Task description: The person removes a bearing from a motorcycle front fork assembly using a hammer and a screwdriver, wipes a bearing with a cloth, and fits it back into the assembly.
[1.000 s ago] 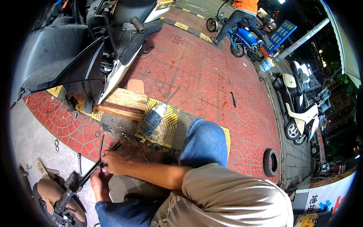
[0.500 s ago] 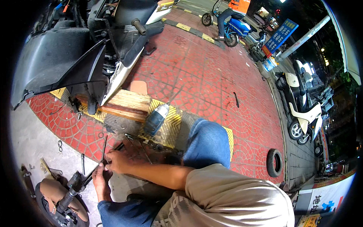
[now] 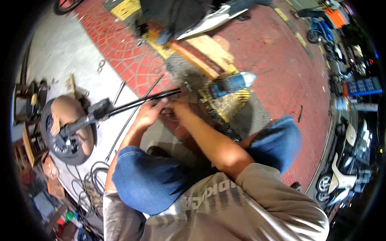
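Night-lit red patterned paving (image 3: 112, 44) meets pale concrete (image 3: 52, 52). A black steering column (image 3: 138, 103) slants over that border, leading from a wheel (image 3: 74, 158) with a brown mudguard (image 3: 66, 105) toward the hands. The left hand (image 3: 148, 114) and right hand (image 3: 177, 110) sit close together beneath its free end, fingers bent; blur hides whether either grasps anything. The column looks stiff, probably metal, wheel-heavy and perhaps greasy; mid-shaft seems the best hold. Counted: one column, one wheel, one mudguard, one thin rod (image 3: 121, 135), one power drill (image 3: 231, 85).
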{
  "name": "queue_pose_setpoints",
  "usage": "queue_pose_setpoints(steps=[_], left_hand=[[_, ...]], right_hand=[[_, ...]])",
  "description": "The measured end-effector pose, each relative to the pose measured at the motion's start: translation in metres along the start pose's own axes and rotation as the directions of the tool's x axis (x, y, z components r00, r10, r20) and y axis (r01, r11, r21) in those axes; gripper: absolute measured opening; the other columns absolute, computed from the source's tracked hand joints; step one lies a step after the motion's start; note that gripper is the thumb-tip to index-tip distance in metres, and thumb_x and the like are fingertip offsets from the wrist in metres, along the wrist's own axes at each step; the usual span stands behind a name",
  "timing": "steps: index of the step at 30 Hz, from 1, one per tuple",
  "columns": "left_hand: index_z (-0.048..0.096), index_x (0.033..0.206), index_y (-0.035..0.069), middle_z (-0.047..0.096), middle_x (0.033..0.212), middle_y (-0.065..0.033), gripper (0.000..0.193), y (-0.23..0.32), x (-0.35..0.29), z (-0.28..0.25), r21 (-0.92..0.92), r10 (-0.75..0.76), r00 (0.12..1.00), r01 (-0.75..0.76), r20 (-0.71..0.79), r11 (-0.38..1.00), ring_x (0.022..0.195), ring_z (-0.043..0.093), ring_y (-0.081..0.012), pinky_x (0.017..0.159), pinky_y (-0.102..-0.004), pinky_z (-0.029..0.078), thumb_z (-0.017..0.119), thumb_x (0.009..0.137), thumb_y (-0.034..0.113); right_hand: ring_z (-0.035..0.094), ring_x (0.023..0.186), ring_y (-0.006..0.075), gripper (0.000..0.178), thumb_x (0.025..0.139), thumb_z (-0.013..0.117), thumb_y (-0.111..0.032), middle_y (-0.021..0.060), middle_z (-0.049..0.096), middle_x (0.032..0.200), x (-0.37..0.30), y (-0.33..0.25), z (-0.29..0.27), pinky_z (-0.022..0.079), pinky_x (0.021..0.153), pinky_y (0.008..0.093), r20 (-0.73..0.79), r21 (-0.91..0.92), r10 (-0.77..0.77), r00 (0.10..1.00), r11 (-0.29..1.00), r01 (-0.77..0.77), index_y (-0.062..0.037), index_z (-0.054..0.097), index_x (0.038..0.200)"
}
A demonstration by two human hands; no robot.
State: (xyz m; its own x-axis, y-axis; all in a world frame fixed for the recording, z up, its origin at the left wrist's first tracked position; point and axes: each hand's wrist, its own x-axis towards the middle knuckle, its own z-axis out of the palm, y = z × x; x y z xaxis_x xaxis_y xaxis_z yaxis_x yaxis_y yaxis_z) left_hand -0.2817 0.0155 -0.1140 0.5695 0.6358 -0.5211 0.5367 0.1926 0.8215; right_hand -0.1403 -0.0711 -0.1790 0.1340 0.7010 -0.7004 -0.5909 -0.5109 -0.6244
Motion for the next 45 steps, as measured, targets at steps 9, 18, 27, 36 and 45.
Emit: queue_pose_setpoints(steps=[9,18,27,36,45], left_hand=[[0.060,0.140,-0.003,0.072,0.117,-0.0126,0.050,-0.016,0.000,0.028,0.037,0.179,0.982,-0.181,0.056,0.983,0.104,0.065,-0.0192,0.092,-0.0330,0.052,0.064,0.103,0.031],[0.066,0.126,-0.006,0.074,0.113,-0.0171,0.046,-0.100,-0.071,0.005,-0.455,-0.318,0.943,0.243,-0.095,0.857,0.099,0.070,-0.0255,0.085,-0.0380,0.056,0.062,0.103,0.034],[0.065,0.121,-0.006,0.074,0.100,-0.0198,0.039,-0.203,-0.150,-0.009,-0.763,-0.606,0.724,0.174,-0.330,0.623,0.085,0.071,-0.0264,0.076,-0.0365,0.058,0.071,0.098,0.026],[0.065,0.116,-0.006,0.072,0.094,-0.0184,0.038,-0.265,-0.204,-0.035,-0.853,-0.610,0.683,-0.038,-0.402,0.520,0.080,0.069,-0.0254,0.071,-0.0370,0.058,0.073,0.097,0.027],[0.063,0.098,-0.001,0.069,0.079,-0.0167,0.030,-0.260,-0.205,-0.045,-0.894,-0.680,0.665,0.044,-0.308,0.447,0.065,0.064,-0.0235,0.058,-0.0388,0.054,0.068,0.096,0.029]], right_hand=[[0.064,0.080,0.0233,0.016,0.094,0.070,-0.021,0.0053,0.067,0.087,0.006,-0.016,-0.069,0.052,0.073,0.0403,-0.101,0.447,0.173,0.980,0.888,-0.111,-0.0098,0.071,0.105],[0.065,0.085,0.0261,0.017,0.096,0.070,-0.021,0.0095,0.067,0.094,0.042,-0.018,-0.078,0.052,0.073,0.0412,-0.138,0.507,0.145,0.980,0.860,-0.056,-0.0073,0.067,0.105],[0.065,0.079,0.0257,0.012,0.093,0.073,-0.018,0.0060,0.064,0.083,0.056,-0.008,-0.057,0.054,0.074,0.0416,-0.102,0.510,0.165,0.981,0.855,-0.091,-0.0087,0.066,0.097],[0.065,0.081,0.0205,0.017,0.092,0.076,-0.021,0.0050,0.066,0.092,0.060,0.013,0.003,0.054,0.076,0.0376,-0.014,0.471,0.226,0.974,0.861,-0.192,-0.0111,0.069,0.104],[0.068,0.087,0.0206,0.017,0.092,0.075,-0.022,0.0053,0.066,0.097,0.070,0.040,0.091,0.055,0.076,0.0361,0.039,0.408,0.301,0.953,0.866,-0.290,-0.0108,0.067,0.102]])
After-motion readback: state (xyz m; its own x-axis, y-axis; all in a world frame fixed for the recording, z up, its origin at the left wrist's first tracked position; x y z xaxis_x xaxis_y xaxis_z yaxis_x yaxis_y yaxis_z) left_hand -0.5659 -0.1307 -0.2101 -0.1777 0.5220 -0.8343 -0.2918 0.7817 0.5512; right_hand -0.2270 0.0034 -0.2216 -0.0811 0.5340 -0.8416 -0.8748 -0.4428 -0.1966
